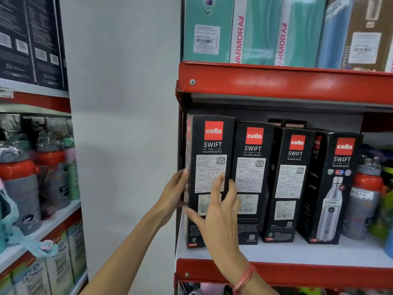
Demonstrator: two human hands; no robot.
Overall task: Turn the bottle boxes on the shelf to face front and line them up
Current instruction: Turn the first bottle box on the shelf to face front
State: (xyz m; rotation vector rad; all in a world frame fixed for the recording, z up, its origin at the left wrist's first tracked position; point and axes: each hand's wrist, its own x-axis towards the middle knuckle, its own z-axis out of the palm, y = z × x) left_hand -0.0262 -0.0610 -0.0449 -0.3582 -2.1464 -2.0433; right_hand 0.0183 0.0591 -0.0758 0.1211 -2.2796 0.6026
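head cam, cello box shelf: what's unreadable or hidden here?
- Leftmost cello box: lower label covered by the right hand; its left side is behind the left hand.
- Label tables on the second box and third box: print too small and blurred to read.
- Boxes behind the row: only the tops show.
- Grey-and-red bottle at right: label blurred.

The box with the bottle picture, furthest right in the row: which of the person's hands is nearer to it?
Right. The right hand is spread over the leftmost box; the left hand grips that box's far left edge. Both are apart from the bottle-picture box.
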